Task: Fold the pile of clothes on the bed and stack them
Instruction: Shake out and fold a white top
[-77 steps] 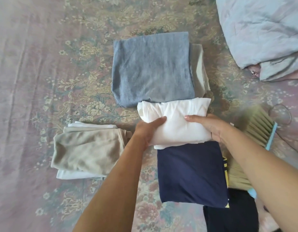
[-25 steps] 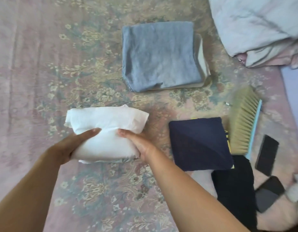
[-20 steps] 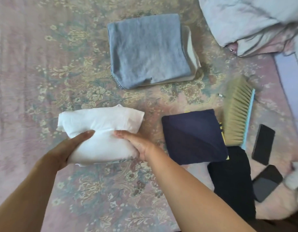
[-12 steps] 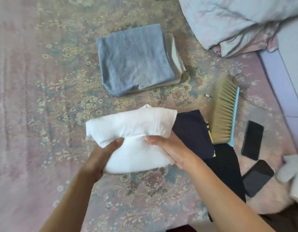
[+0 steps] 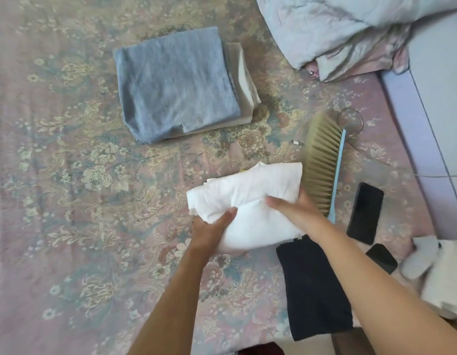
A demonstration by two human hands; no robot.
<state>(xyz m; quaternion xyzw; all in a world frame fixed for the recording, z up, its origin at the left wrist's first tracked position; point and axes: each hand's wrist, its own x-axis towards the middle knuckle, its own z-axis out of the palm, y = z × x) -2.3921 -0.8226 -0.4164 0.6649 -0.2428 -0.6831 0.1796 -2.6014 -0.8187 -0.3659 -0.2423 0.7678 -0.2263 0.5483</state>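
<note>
Left hand: our left hand (image 5: 214, 228) grips the near-left edge of the folded white garment (image 5: 250, 208), thumb curled over the top.
Right hand: our right hand (image 5: 295, 208) holds the same bundle from its right side, thumb lying across the top and fingers tucked under the far-right corner.
White garment: held between both hands, just right of the picture's centre, over the floral bedspread (image 5: 68, 175); we cannot tell whether it rests on anything beneath.
Black garment: a dark folded piece (image 5: 314, 288) lies at about 5 o'clock from the white bundle, partly under our right forearm.
Grey stack: a folded blue-grey garment (image 5: 176, 83) tops a beige folded piece (image 5: 244, 80), at 11 o'clock and well apart.
Brush: a hand brush (image 5: 322, 165) with tan bristles and a light-blue back lies just beside the bundle at 2 o'clock.
Phones: two dark phones (image 5: 364, 212) at 3 o'clock.
Bedding: a pale crumpled quilt (image 5: 345, 29) at 1 o'clock.
</note>
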